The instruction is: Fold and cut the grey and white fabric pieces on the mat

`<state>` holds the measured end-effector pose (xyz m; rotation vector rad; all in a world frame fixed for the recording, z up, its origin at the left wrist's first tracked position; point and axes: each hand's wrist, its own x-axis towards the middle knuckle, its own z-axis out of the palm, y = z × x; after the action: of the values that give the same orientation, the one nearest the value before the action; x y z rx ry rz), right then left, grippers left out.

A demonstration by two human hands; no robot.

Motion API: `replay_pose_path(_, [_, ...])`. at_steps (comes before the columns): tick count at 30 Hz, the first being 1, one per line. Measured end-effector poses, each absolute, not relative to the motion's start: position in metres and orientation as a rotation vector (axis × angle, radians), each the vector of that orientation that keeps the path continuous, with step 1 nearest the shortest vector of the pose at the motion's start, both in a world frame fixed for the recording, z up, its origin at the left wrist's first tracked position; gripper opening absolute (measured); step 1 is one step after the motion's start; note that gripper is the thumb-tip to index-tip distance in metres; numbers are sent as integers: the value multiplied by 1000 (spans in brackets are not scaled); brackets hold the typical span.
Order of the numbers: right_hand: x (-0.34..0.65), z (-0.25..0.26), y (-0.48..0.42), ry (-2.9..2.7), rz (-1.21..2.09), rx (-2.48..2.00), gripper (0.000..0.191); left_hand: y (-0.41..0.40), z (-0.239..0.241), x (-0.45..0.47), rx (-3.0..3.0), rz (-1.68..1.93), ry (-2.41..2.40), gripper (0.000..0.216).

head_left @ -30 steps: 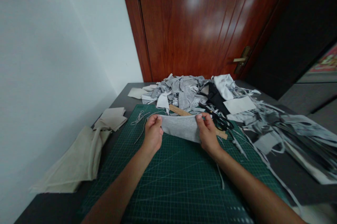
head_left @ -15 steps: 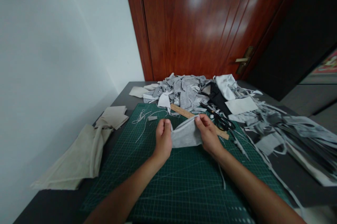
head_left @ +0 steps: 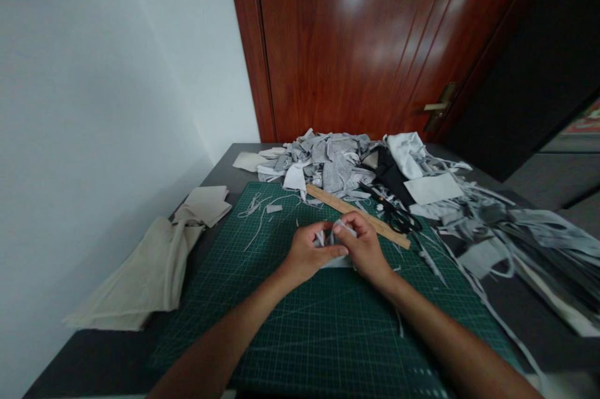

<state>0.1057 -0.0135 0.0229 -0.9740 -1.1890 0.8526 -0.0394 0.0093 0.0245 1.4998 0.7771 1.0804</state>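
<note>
My left hand (head_left: 307,252) and my right hand (head_left: 363,244) meet over the middle of a green cutting mat (head_left: 300,330). Between them is a bunched piece of light grey cloth (head_left: 338,262), mostly covered by my fingers. The right thumb and fingers pinch its upper part. My left fingers curl round its other side, with the thumb lying across the front. Just beyond the right hand lies a wooden ruler (head_left: 342,204), slanting across the mat. Black scissors (head_left: 396,216) rest by the ruler's right end.
A heap of grey fabric scraps (head_left: 323,158) lies at the back before a wooden door (head_left: 347,42). Beige cloth (head_left: 154,261) sits on the left by the white wall (head_left: 117,136). Grey strips (head_left: 539,236) spread over the right side. Loose threads (head_left: 255,205) lie on the mat.
My hands have come together, and the cloth that was stretched flat between them is now bunched up. The left hand has moved right and turned.
</note>
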Motion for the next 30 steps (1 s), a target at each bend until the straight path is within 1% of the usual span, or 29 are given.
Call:
replay_pose_path(3, [106, 22, -13, -1175, 920, -970, 32, 8, 23, -37, 1461, 1083, 774, 35])
replay_pose_path(11, [105, 24, -13, -1181, 997, -960, 29, 7, 25, -37, 1174, 1250, 850, 36])
replay_pose_path(18, [106, 28, -19, -1236, 931, -950, 30, 6, 24, -38, 1233, 1302, 841, 36])
replay_pose_path(21, [107, 28, -18, -1234, 904, -961, 29, 7, 26, -42, 1378, 1250, 801, 37])
replay_pose_path(25, [106, 28, -16, -1196, 880, -1001, 28, 11, 26, -46, 1546, 1005, 704, 39])
replay_pose_path(30, [107, 24, -13, -1137, 928, -1033, 30, 11, 22, -41, 1468, 1093, 783, 36])
